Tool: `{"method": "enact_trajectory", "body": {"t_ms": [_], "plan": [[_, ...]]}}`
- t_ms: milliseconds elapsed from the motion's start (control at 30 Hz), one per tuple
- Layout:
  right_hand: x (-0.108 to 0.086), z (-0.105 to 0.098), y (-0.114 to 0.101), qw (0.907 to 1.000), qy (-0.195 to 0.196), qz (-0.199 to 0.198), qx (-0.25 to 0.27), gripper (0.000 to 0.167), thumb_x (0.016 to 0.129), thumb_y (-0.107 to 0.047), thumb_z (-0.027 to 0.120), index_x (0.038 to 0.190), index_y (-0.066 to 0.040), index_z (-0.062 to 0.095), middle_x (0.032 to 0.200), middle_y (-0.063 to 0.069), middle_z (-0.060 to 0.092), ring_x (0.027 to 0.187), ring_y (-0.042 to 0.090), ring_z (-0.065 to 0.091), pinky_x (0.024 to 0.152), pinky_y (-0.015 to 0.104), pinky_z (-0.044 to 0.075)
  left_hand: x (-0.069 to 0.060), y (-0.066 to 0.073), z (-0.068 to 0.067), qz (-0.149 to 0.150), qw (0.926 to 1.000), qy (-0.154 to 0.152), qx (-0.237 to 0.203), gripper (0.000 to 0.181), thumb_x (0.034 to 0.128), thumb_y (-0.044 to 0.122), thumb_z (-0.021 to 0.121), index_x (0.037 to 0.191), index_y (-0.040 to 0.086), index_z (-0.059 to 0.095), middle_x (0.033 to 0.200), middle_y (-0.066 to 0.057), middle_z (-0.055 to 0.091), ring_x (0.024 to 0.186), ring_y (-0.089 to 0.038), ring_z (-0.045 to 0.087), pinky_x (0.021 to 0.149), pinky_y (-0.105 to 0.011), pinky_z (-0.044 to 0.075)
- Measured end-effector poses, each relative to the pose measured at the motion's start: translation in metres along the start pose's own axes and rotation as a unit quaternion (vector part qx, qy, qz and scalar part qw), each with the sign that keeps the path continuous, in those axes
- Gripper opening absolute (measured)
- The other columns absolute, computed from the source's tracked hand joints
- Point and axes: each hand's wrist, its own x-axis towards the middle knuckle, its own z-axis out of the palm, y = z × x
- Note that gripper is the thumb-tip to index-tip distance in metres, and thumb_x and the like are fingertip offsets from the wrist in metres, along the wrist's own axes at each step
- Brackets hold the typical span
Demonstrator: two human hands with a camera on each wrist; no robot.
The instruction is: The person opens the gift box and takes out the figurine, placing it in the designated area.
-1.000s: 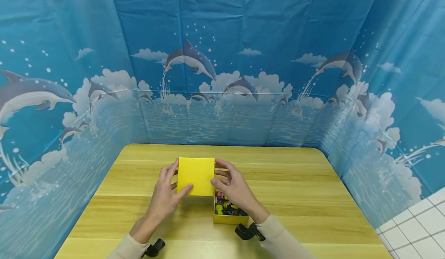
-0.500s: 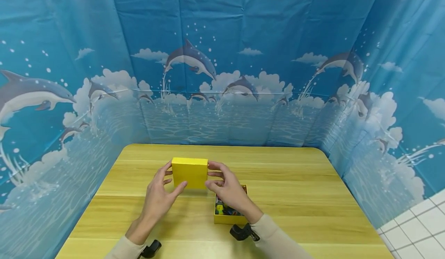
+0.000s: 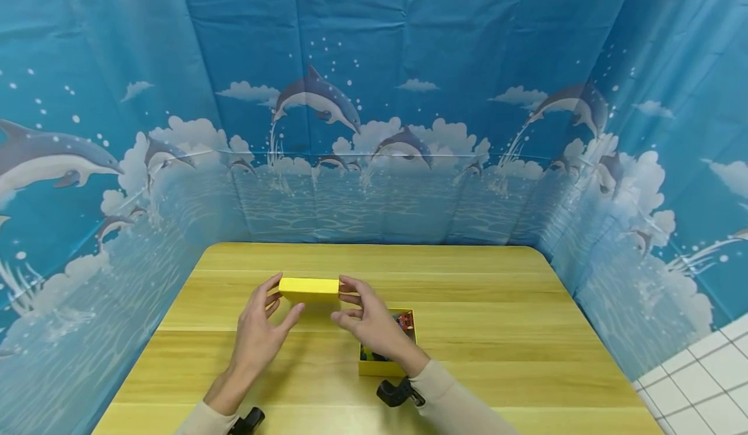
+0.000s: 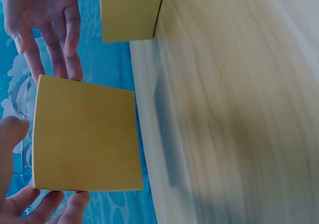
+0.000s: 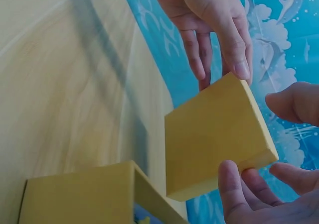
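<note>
**Square yellow piece [image 3: 310, 289] held up off the table [image 3: 497, 318]**

Your left hand [image 3: 258, 331] and right hand [image 3: 374, 321] carry the square yellow piece between them, fingertips pressing its opposite sides. Fingers slightly spread on both; your left thumb [image 4: 15, 129] and right thumb [image 5: 294, 102] stand apart from its edge in their own wrist views. Neither hand pinches it alone.

Position: raised, tilted, one narrow side uppermost in the head view; its shadow falls on the wood-grain table. Whether it is hollow, you cannot tell from these views.

Open yellow box [image 3: 381, 368]: on the table, nearer you and to the right of the piece, not touching it. Your right hand partly hides it. Small coloured objects [image 3: 404, 321] show inside; too small to identify.

Surroundings: blue dolphin-print backdrop [image 3: 380, 45] behind the table; white tiles [image 3: 707, 376] at far right. Black device [image 3: 397, 393] at your right wrist, beside the pale sleeve [image 3: 461, 399].
</note>
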Motion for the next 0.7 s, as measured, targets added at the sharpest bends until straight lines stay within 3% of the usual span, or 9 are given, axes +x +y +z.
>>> {"method": "enact_trajectory", "body": {"t_ms": [200, 333, 533, 700], "plan": [[0.002, 0.006, 0.004, 0.9998, -0.017, 0.003, -0.012, 0.073, 0.117, -0.021, 0.074, 0.180, -0.012, 0.039, 0.185, 0.019, 0.038, 0.168, 0.042, 0.050, 0.129, 0.048, 0.056, -0.002, -0.004, -0.005, -0.014, 0.9999, 0.007, 0.005, 0.069, 0.1057, 0.022, 0.090, 0.164, 0.003, 0.057, 0.166, -0.025, 0.061, 0.141, -0.052, 0.073, 0.114, -0.051, 0.062], [0.004, 0.011, 0.006, 0.9994, -0.033, 0.011, -0.008, 0.071, 0.118, -0.020, 0.073, 0.179, -0.006, 0.041, 0.182, 0.022, 0.041, 0.168, 0.046, 0.050, 0.129, 0.049, 0.056, -0.005, -0.011, -0.010, -0.041, 0.9990, 0.004, 0.018, 0.062, 0.1073, 0.024, 0.089, 0.159, 0.004, 0.060, 0.164, -0.025, 0.064, 0.139, -0.051, 0.075, 0.112, -0.049, 0.063], [0.004, 0.018, 0.007, 0.9974, -0.059, 0.038, -0.016, 0.070, 0.117, -0.024, 0.074, 0.177, -0.001, 0.045, 0.182, 0.026, 0.043, 0.164, 0.049, 0.054, 0.124, 0.044, 0.060, -0.010, -0.021, -0.016, -0.088, 0.9956, -0.020, 0.026, 0.057, 0.1085, 0.024, 0.087, 0.152, -0.001, 0.060, 0.161, -0.032, 0.064, 0.140, -0.054, 0.073, 0.111, -0.052, 0.064], [0.008, 0.021, 0.005, 0.9951, -0.077, 0.053, -0.032, 0.069, 0.116, -0.024, 0.075, 0.174, 0.003, 0.048, 0.180, 0.025, 0.049, 0.163, 0.045, 0.058, 0.126, 0.047, 0.058, -0.007, -0.027, -0.017, -0.102, 0.9932, -0.038, 0.041, 0.058, 0.1086, 0.027, 0.087, 0.149, -0.004, 0.060, 0.158, -0.037, 0.064, 0.138, -0.057, 0.073, 0.108, -0.053, 0.066]]}}
